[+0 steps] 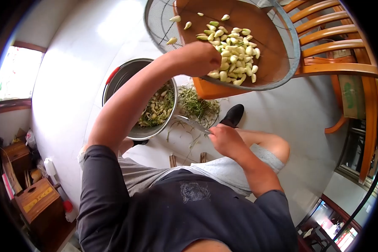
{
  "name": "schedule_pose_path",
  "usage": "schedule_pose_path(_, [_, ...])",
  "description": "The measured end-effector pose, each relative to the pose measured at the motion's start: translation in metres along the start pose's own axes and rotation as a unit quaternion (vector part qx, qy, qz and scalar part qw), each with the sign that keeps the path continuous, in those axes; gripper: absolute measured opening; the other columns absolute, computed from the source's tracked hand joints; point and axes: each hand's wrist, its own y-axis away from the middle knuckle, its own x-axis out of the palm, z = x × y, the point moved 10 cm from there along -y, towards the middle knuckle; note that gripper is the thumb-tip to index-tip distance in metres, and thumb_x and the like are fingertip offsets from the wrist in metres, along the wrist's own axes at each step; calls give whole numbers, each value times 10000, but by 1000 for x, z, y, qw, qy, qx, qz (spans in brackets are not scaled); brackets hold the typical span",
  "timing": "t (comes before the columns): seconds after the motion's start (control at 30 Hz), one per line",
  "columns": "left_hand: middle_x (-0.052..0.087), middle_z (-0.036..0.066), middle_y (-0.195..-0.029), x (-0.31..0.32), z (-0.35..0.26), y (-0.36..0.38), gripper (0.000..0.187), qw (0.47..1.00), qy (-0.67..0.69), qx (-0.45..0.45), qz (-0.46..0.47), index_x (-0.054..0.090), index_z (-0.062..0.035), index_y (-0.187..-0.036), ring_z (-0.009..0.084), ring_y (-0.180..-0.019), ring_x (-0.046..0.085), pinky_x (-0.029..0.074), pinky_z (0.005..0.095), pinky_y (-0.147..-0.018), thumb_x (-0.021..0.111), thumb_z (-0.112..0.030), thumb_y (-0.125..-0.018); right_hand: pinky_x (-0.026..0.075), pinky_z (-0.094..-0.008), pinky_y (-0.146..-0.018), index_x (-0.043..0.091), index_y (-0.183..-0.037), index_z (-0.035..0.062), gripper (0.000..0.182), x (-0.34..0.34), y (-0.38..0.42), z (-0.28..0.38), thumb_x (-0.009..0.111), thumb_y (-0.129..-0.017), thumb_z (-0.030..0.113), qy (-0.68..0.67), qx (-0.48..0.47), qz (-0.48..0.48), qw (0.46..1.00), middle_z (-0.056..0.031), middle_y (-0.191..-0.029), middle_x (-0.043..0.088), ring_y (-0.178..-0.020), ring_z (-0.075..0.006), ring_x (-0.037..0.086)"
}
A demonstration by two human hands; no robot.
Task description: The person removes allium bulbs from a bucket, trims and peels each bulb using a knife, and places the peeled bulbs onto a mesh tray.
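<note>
My left hand (203,58) is over the near edge of a round mesh sieve (296,54), beside a heap of peeled pale bulbs (239,56). Its fingers are curled and hide whatever they may hold. In my right hand (227,142) is a knife (192,123), its blade pointing left towards the rim of a metal pot (174,90). Inside the pot lie bulbs with green and dry trimmings (157,107). A few single bulbs (171,40) rest apart on the mesh at the left.
The sieve rests on an orange-brown seat (206,89). Green trimmings (197,103) lie on the floor right of the pot, near a dark shoe (232,115). A slatted wooden chair (332,45) stands at the upper right, and wooden boxes (38,197) are at the lower left.
</note>
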Motion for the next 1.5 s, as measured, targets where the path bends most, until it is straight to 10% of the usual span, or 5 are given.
schedule_pose_path(0.1, [669, 55, -769, 48, 11, -36, 263, 975, 68, -47, 205, 654, -98, -1089, 208, -629, 621, 502, 329, -696, 570, -142, -843, 479, -461, -746, 593, -832, 14, 168, -1, -2, -10, 536, -857, 170, 0, 17, 8, 1000, -186, -874, 592, -834, -371, 600])
schedule_pose_path(0.33, [546, 142, -1231, 0, 9, -77, 409, 992, -47, 67, -93, 596, -194, -1226, 281, -1075, 576, 465, 355, -935, 598, -155, -818, 485, -462, -734, 598, -838, 10, 165, -1, 0, -16, 545, -849, 167, 11, 7, 14, 1000, -199, -892, 599, -811, -378, 608])
schedule_pose_path(0.67, [648, 71, -760, -71, 110, 164, 172, 778, 366, -118, -496, 665, 31, -912, 95, -622, 572, 478, 223, -576, 642, -133, -867, 482, -465, -736, 608, -842, 15, 159, -9, 1, -14, 550, -833, 162, 26, -22, -45, 998, -203, -842, 603, -810, -376, 603])
schedule_pose_path(1.13, [634, 256, -1007, 236, 317, 199, 312, 856, 63, -505, -88, 631, 41, -969, 368, -999, 605, 480, 431, -868, 568, -123, -711, 471, -459, -752, 602, -885, 16, 140, 1, -22, 7, 564, -834, 141, 29, -5, -26, 999, -192, -855, 599, -839, -379, 586])
schedule_pose_path(1.5, [593, 155, -666, 294, 348, 179, 277, 708, 379, -538, -256, 592, 83, -767, 249, -535, 569, 444, 385, -522, 739, -141, -696, 477, -462, -748, 593, -878, 26, 142, 13, -25, 2, 549, -849, 158, 35, 27, 26, 999, -184, -885, 599, -836, -373, 597])
